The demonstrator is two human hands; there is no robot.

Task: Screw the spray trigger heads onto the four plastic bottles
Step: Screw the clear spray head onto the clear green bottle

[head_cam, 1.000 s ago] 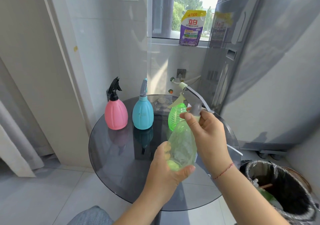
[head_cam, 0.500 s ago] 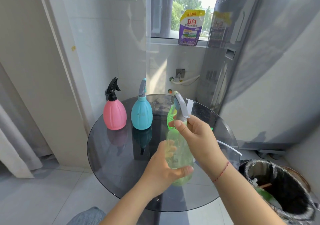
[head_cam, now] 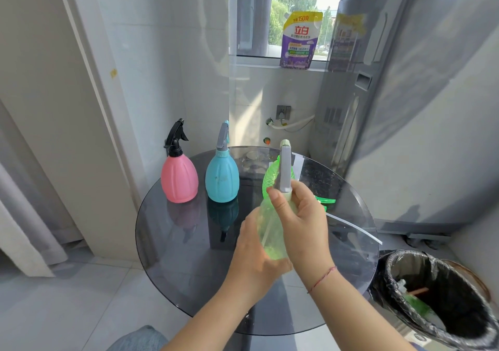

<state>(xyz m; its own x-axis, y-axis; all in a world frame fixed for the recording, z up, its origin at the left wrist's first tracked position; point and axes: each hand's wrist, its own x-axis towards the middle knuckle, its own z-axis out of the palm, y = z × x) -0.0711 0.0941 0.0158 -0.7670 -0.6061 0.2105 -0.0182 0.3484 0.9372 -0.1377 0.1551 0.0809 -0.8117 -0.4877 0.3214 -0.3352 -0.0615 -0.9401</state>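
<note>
Pale green bottle (head_cam: 270, 231) held above the glass table (head_cam: 189, 242), tilted a little. Left hand (head_cam: 256, 258) wrapped round its lower body, cupping the base. Right hand (head_cam: 299, 215) closed on the neck, thumb and fingers pinching just under the grey trigger head (head_cam: 285, 169), which sits on the neck and points away from the camera. Dip tube faintly visible inside the bottle. Red thread on the right wrist.

Behind the hands, partly hidden: a brighter green bottle (head_cam: 270, 180) on the table, its top not visible. Green piece (head_cam: 325, 200) and a clear tube (head_cam: 353, 226) lie on the glass right of the hands.

Far left of table: pink bottle (head_cam: 179, 180) with black head, blue bottle (head_cam: 222, 179) with grey head, both upright, near each other, not touching.

Windowsill: purple-and-yellow pouch (head_cam: 299, 41), reading "立白" and "150克"; smaller print unreadable. Grey appliance (head_cam: 405, 94) to the right with a yellow sticker, text too blurred. Lined bin (head_cam: 442, 304) on the floor, lower right
</note>
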